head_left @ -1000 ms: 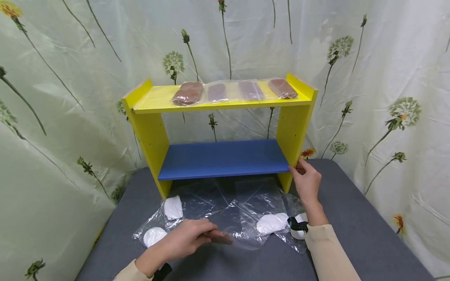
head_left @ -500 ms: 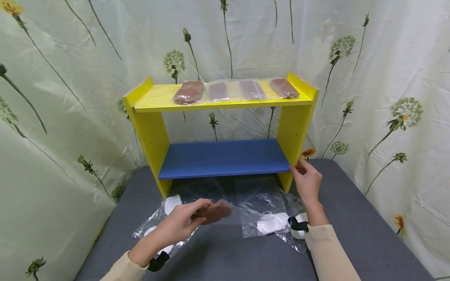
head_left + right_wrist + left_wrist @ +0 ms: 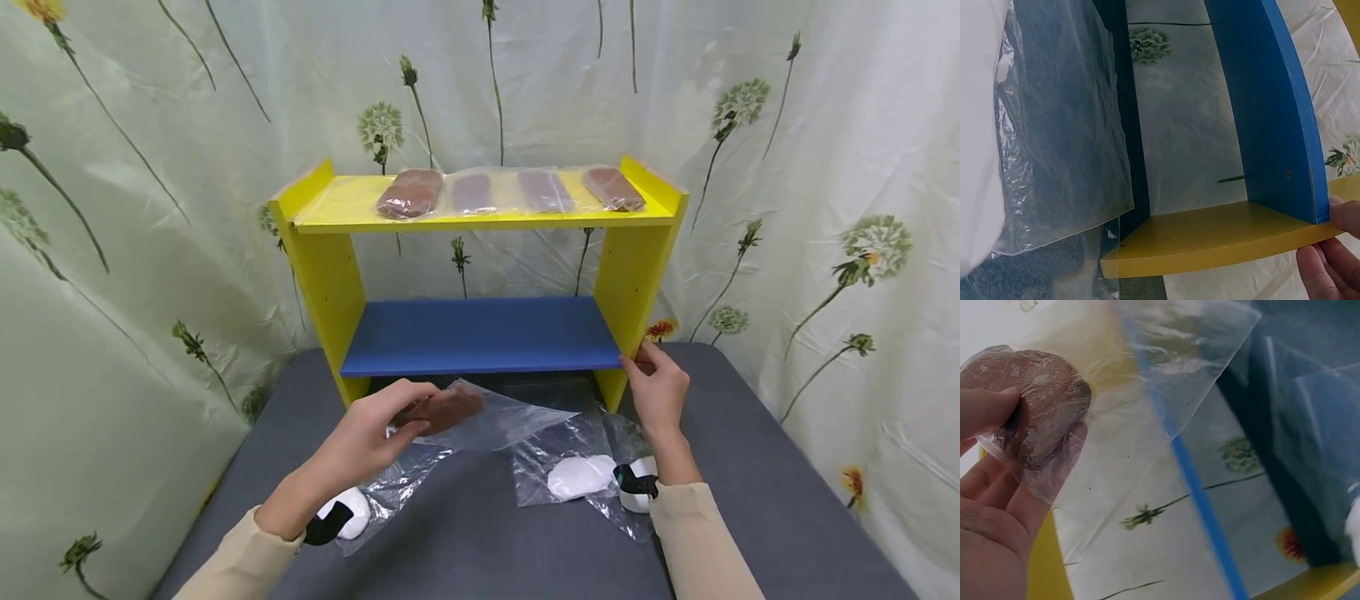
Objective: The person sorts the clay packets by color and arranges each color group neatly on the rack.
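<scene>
In the head view my left hand [image 3: 375,429] pinches a brown clay-like lump [image 3: 453,408] in a clear plastic bag [image 3: 517,425], held in the air before the blue shelf's front edge. The left wrist view shows the thumb on the lump [image 3: 1054,406] and the fingers behind it; the bag's loose end stretches away from the hand. My right hand [image 3: 658,387] grips the front edge of the shelf unit's yellow right side panel [image 3: 637,283], beside the end of the blue shelf [image 3: 480,337]. In the right wrist view its thumb and fingers [image 3: 1319,269] sit on either side of that panel.
Several bagged brown slabs [image 3: 545,190] lie along the yellow top shelf [image 3: 330,208]. On the grey tabletop [image 3: 480,550], clear bags with white lumps [image 3: 581,477] lie near the right arm, and another white lump [image 3: 352,512] sits by the left wrist. A flowered curtain hangs behind.
My left hand has lifted the bagged brown lump up and away from the table toward the shelf, its bag trailing to the right. The right hand keeps its grip on the side panel.
</scene>
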The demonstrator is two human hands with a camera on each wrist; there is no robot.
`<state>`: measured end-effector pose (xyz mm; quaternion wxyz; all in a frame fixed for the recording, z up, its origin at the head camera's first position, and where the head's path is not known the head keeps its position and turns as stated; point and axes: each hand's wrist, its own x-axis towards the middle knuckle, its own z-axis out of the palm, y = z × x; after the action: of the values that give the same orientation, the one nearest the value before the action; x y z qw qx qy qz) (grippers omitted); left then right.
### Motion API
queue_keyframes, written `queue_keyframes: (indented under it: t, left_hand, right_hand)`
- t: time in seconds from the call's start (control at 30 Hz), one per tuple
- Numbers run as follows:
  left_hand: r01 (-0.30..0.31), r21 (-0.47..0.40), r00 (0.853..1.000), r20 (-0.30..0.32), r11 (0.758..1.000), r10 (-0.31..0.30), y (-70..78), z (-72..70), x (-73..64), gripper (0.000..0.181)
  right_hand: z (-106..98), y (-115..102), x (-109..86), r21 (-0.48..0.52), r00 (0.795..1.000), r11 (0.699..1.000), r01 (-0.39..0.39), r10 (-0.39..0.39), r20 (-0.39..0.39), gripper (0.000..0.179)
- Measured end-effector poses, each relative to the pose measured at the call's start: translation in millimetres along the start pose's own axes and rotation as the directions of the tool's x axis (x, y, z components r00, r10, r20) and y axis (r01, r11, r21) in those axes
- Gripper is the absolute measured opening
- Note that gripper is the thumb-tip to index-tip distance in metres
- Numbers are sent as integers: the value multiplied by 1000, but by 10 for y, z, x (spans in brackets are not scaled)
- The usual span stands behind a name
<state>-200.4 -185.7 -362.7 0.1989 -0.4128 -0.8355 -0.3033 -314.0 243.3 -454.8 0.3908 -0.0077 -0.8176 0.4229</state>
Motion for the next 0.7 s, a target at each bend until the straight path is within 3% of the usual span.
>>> queue_keyframes:
  t: [0.13,0.43,0.57,0.7]
  left_hand:
    - [-22,-3,1000,-19,1000,22,24,-138,107,54]
    - [-33,-62,991,-131,998,25,67,-487,460,58]
    - [-80,-109,979,-198,991,57,74,-655,679,57]
    - [-108,-104,959,-274,989,76,99,-810,863,57]
  right_hand:
    - [2,-8,1,1,1000,1000,-8,8,-4,40]
    - [9,4,-14,7,1000,1000,-13,13,6,40]
    - [8,4,-20,6,1000,1000,-13,13,-2,37]
    - [4,-7,9,3,1000,1000,11,-11,-4,38]
